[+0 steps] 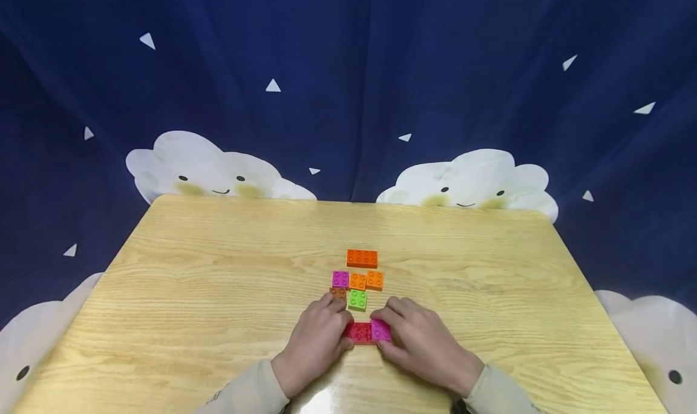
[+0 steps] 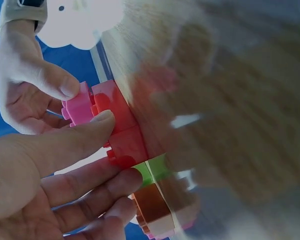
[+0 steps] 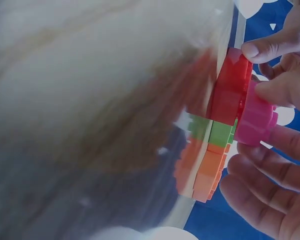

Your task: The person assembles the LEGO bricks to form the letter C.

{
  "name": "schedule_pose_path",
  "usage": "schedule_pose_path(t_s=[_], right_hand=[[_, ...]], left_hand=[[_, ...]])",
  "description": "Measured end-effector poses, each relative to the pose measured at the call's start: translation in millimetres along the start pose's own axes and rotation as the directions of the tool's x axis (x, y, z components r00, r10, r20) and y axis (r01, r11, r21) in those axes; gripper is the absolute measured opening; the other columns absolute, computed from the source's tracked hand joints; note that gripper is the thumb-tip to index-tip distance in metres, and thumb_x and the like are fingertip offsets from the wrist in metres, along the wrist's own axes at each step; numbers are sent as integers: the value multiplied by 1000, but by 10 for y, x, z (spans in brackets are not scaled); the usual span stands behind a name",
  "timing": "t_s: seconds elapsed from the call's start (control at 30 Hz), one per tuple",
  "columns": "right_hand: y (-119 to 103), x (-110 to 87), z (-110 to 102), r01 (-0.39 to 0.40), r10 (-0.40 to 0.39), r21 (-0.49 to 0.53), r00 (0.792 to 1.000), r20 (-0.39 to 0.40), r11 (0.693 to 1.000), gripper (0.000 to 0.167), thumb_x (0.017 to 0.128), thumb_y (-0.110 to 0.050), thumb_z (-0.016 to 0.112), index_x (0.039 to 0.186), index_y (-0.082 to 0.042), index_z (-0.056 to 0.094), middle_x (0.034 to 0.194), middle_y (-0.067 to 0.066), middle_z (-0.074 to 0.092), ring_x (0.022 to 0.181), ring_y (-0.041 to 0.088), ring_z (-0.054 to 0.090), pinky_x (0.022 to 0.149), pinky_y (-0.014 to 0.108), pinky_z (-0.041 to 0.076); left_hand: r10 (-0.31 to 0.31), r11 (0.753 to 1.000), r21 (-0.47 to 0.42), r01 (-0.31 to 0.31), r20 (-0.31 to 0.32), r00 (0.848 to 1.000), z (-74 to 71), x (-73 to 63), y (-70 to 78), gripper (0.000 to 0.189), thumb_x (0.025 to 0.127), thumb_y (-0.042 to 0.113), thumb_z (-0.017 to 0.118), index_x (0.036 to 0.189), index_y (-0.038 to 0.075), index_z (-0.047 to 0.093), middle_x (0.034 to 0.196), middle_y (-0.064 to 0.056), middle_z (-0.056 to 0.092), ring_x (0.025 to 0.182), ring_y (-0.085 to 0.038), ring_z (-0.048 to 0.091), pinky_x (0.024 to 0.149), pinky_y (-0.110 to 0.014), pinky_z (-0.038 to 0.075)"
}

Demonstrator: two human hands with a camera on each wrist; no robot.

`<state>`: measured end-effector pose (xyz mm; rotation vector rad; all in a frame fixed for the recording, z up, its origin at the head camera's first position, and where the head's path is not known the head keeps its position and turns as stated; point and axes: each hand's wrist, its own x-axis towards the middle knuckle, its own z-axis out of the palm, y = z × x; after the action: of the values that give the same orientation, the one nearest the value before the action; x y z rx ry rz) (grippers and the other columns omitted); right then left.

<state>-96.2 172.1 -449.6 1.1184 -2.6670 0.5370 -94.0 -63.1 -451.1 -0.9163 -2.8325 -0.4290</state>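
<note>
Near the front middle of the table, a long red brick [image 1: 359,333] lies with its studs up. My left hand [image 1: 318,335] grips its left end between thumb and fingers. A pink brick [image 1: 380,330] sits over the red brick's right end, and my right hand [image 1: 422,338] pinches it between thumb and fingers. In the right wrist view the pink brick [image 3: 257,115] overlaps the stud side of the red brick [image 3: 231,90]. Just beyond are a green brick [image 1: 357,300] and a brown brick [image 1: 338,295], the brown one partly hidden by my left fingers.
Behind these stand a purple brick [image 1: 340,279] and two small orange bricks, one in the middle [image 1: 357,281] and one at the right [image 1: 375,279]. A long orange brick [image 1: 362,258] lies farther back. The wooden table [image 1: 218,269] ends at a dark blue curtain [image 1: 337,99].
</note>
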Motion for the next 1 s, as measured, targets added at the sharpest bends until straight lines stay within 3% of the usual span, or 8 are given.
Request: schedule_pose_path(t_s=[0.27, 1.0], right_hand=[[-20, 63, 17, 9, -9, -28, 1000, 7, 1000, 30, 83, -18, 84, 111, -8, 79, 97, -4, 61, 82, 11, 54, 65, 27, 51], [11, 84, 27, -49, 47, 21, 994, 97, 999, 33, 82, -16, 87, 112, -6, 78, 96, -2, 69, 83, 12, 65, 74, 31, 59]], left_hand=[[-24, 1000, -9, 24, 10, 1000, -21, 16, 7, 29, 76, 29, 100, 88, 12, 79, 89, 2, 69, 84, -18, 53, 72, -32, 50], [-5, 1000, -12, 5, 7, 1000, -23, 16, -7, 30, 76, 31, 99, 89, 12, 81, 95, 0, 73, 87, -19, 55, 71, -31, 50]])
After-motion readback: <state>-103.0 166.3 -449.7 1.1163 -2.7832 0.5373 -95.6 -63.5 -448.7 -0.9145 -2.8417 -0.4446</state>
